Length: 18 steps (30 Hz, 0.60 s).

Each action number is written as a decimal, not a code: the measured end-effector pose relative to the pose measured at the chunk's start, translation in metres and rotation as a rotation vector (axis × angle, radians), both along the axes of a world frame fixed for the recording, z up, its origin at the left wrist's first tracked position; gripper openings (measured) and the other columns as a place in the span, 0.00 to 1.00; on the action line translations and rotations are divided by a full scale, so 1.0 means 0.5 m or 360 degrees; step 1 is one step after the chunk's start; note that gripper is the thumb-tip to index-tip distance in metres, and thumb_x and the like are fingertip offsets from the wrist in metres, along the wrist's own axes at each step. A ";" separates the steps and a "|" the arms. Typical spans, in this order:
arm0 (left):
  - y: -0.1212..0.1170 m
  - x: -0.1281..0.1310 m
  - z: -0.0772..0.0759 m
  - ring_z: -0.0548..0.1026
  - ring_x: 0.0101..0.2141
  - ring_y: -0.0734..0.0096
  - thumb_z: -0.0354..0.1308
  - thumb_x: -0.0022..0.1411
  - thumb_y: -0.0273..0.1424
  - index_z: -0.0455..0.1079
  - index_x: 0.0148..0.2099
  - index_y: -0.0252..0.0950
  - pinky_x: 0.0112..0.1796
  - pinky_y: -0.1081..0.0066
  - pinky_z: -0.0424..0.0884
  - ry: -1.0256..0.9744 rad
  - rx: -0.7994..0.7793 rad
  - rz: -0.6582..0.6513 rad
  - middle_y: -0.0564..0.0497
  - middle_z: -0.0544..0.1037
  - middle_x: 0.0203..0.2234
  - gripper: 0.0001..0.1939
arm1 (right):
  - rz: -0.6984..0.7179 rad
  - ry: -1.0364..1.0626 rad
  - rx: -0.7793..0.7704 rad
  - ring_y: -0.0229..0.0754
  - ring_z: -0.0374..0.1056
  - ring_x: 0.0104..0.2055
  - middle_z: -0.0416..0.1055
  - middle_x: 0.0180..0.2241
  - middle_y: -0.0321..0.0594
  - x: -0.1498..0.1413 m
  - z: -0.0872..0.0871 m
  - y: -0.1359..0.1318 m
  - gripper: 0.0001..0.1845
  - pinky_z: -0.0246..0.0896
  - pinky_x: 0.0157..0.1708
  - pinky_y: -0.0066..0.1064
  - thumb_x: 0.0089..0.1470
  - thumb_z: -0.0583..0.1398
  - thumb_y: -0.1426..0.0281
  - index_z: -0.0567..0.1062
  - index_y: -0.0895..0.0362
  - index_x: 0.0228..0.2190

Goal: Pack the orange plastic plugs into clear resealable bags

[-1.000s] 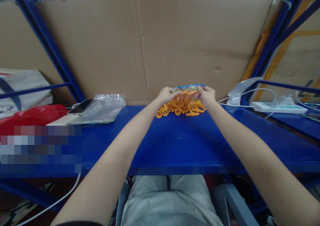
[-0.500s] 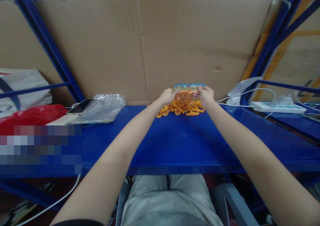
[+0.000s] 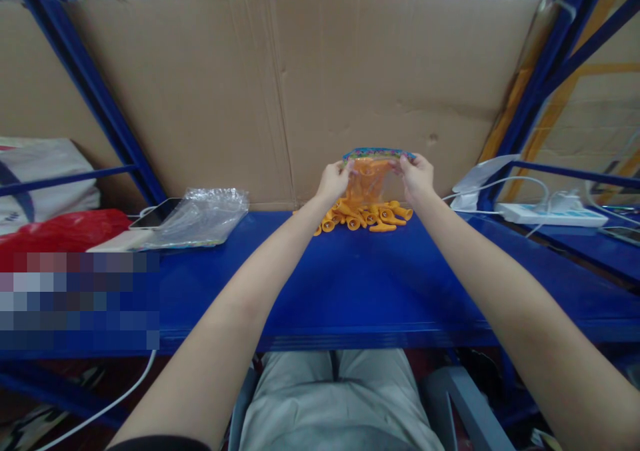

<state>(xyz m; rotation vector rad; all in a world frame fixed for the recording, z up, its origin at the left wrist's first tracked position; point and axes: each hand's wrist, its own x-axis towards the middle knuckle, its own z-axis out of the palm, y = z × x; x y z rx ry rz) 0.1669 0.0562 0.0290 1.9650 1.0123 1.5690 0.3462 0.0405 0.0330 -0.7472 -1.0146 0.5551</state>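
A clear plastic bag (image 3: 369, 179) with a colourful printed strip along its top is held up between my two hands, with orange pieces showing in or through it. My left hand (image 3: 335, 181) pinches its left top corner. At the right top corner, my right hand (image 3: 417, 176) is closed on the bag's edge. Right below lies a pile of small orange plastic pieces (image 3: 383, 227) with round hollow ends, near the cardboard. Their exact kind I cannot make out.
On the left of the blue shelf (image 3: 360, 284) lie a stack of clear plastic bags (image 3: 210, 218), a phone (image 3: 159, 214) and a red plastic bag (image 3: 70, 230). A white power strip (image 3: 550, 215) with cables sits at the right. Cardboard (image 3: 350, 91) closes off the back between blue posts.
Both hands have risen slightly with the plastic bag. Its printed top edge is now higher and the bag hangs more upright above the orange pieces.
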 end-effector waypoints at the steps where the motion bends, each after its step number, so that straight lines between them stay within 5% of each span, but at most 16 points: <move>1: 0.000 0.000 -0.003 0.73 0.27 0.74 0.53 0.66 0.35 0.74 0.34 0.31 0.28 0.77 0.66 0.0016 0.0009 -0.0012 0.47 0.79 0.28 0.14 | -0.0020 -0.0047 0.0026 0.33 0.73 0.35 0.71 0.28 0.32 0.002 -0.003 0.006 0.07 0.68 0.38 0.27 0.55 0.56 0.77 0.65 0.56 0.27; 5: -0.005 0.003 -0.019 0.76 0.31 0.71 0.55 0.64 0.31 0.74 0.36 0.29 0.32 0.76 0.68 0.0121 -0.0074 -0.0077 0.47 0.79 0.29 0.10 | -0.0103 -0.0117 0.0023 0.34 0.72 0.39 0.72 0.30 0.33 0.006 -0.019 0.018 0.05 0.66 0.38 0.26 0.55 0.56 0.74 0.65 0.55 0.28; 8: -0.013 0.003 -0.027 0.78 0.29 0.71 0.52 0.67 0.31 0.72 0.46 0.28 0.31 0.75 0.70 0.0126 -0.0303 -0.0167 0.44 0.80 0.33 0.13 | -0.0035 -0.0088 -0.0038 0.34 0.73 0.36 0.72 0.31 0.32 0.009 -0.027 0.011 0.05 0.67 0.35 0.26 0.56 0.56 0.73 0.64 0.55 0.28; 12: -0.031 -0.007 -0.029 0.77 0.22 0.72 0.48 0.69 0.36 0.56 0.65 0.35 0.28 0.73 0.72 0.0191 -0.0685 -0.0265 0.41 0.81 0.36 0.25 | 0.0130 -0.0029 -0.0122 0.33 0.73 0.33 0.72 0.31 0.32 0.012 -0.023 -0.008 0.05 0.67 0.30 0.25 0.58 0.55 0.72 0.63 0.54 0.30; 18: -0.048 -0.001 -0.023 0.80 0.28 0.72 0.44 0.71 0.36 0.63 0.61 0.34 0.28 0.77 0.72 -0.0012 -0.0660 -0.0305 0.40 0.80 0.41 0.21 | 0.0125 -0.0038 -0.0090 0.34 0.73 0.38 0.73 0.36 0.33 0.007 -0.006 -0.018 0.02 0.68 0.31 0.24 0.58 0.55 0.71 0.65 0.54 0.32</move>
